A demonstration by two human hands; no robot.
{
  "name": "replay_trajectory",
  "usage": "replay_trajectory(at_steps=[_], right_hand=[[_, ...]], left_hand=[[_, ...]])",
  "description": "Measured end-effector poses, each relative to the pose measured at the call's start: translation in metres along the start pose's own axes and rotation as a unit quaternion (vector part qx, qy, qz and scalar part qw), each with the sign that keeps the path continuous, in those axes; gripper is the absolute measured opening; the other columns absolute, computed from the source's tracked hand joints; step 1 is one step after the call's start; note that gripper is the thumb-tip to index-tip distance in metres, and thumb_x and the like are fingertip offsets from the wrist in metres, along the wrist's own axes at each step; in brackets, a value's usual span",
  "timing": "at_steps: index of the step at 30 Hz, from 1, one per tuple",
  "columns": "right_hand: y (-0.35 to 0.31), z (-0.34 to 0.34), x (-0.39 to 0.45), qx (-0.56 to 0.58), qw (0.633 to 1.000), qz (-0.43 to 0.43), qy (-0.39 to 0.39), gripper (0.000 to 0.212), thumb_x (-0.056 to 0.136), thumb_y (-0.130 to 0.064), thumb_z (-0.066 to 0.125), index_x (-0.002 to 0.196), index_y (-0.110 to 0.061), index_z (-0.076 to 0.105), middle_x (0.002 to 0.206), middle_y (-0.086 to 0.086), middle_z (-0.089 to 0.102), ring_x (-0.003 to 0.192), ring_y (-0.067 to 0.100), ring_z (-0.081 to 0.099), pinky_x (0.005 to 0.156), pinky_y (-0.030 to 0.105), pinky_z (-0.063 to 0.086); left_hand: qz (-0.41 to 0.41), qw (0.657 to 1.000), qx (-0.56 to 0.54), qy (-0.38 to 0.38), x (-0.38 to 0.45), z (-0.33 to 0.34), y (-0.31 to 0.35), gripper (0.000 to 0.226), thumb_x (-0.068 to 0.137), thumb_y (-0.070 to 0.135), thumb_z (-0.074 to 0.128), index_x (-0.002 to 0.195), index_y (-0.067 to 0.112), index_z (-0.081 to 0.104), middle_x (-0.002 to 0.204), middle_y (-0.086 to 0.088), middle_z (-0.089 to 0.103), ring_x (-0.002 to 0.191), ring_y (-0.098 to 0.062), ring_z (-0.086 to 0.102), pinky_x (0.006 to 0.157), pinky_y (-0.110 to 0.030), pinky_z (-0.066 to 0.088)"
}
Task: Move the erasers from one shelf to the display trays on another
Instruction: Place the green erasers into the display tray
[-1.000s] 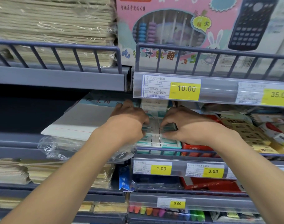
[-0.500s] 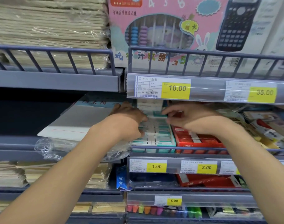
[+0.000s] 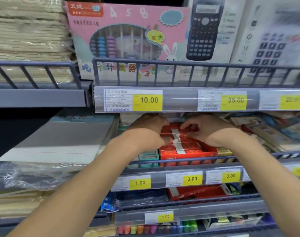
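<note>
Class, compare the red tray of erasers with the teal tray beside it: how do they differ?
The red tray lies under both hands; the teal tray is mostly hidden behind the left hand. The right hand touches only the red tray. The teal tray sits left of the red. Both sit behind the same rail.

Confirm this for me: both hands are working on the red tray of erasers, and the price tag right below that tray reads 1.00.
Not quite. In the head view, both the left hand and the right hand are on the red tray, but the price tag below it reads 3.00. The 1.00 tag sits further left, under the teal erasers.
</note>
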State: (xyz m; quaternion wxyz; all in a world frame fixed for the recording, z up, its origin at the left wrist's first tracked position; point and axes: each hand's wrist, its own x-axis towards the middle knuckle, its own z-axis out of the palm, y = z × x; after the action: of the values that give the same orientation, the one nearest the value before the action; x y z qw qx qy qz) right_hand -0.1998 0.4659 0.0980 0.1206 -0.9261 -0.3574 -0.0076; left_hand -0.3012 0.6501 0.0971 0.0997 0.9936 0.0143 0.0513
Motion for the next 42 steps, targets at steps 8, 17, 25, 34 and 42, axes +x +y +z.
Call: replay_trajectory(at_steps=[8, 17, 25, 34, 42], right_hand=[[-0.002, 0.003, -0.002, 0.018, 1.000, 0.012, 0.018, 0.028, 0.095, -0.038, 0.065, 0.123, -0.035, 0.067, 0.128, -0.006, 0.062, 0.101, 0.010, 0.052, 0.086, 0.020, 0.038], [-0.021, -0.013, -0.007, -0.022, 0.993, 0.077, -0.090, 0.051, 0.095, -0.057, 0.050, 0.128, -0.018, 0.058, 0.116, 0.003, 0.067, 0.074, 0.019, 0.072, 0.088, 0.037, 0.057], [-0.013, -0.006, 0.002, 0.099, 0.981, 0.103, -0.128, 0.045, 0.100, -0.043, 0.050, 0.137, -0.017, 0.050, 0.116, 0.010, 0.068, 0.071, 0.022, 0.075, 0.091, 0.046, 0.058], [-0.030, -0.014, -0.002, 0.109, 0.960, 0.174, -0.190, 0.039, 0.103, -0.043, 0.040, 0.129, -0.016, 0.054, 0.115, 0.014, 0.069, 0.088, 0.033, 0.075, 0.084, 0.045, 0.061], [-0.025, -0.015, -0.020, 0.206, 0.944, 0.209, -0.149, 0.052, 0.101, -0.048, 0.049, 0.145, -0.021, 0.046, 0.116, 0.013, 0.067, 0.093, 0.024, 0.067, 0.091, 0.038, 0.054]], left_hand=[[-0.009, 0.998, 0.061, -0.002, 0.007, 0.013, 0.002, 0.048, 0.100, 0.050, 0.057, 0.143, 0.029, 0.058, 0.152, 0.001, 0.051, 0.137, -0.026, 0.042, 0.114, -0.033, 0.036], [-0.022, 0.999, 0.038, 0.021, 0.000, 0.019, 0.002, 0.050, 0.098, 0.055, 0.056, 0.145, 0.038, 0.053, 0.153, 0.009, 0.049, 0.136, -0.023, 0.041, 0.111, -0.033, 0.035], [-0.034, 0.998, 0.018, 0.039, -0.005, 0.025, 0.004, 0.050, 0.100, 0.051, 0.056, 0.147, 0.035, 0.052, 0.155, 0.009, 0.048, 0.136, -0.027, 0.042, 0.111, -0.033, 0.034], [-0.009, 0.999, 0.016, 0.050, -0.012, 0.020, 0.000, 0.048, 0.097, 0.053, 0.057, 0.143, 0.038, 0.056, 0.148, 0.005, 0.055, 0.132, -0.026, 0.047, 0.107, -0.035, 0.042], [0.002, 0.999, -0.003, 0.048, -0.011, 0.021, -0.001, 0.043, 0.097, 0.049, 0.059, 0.138, 0.036, 0.059, 0.144, 0.002, 0.055, 0.127, -0.024, 0.052, 0.102, -0.036, 0.046]])
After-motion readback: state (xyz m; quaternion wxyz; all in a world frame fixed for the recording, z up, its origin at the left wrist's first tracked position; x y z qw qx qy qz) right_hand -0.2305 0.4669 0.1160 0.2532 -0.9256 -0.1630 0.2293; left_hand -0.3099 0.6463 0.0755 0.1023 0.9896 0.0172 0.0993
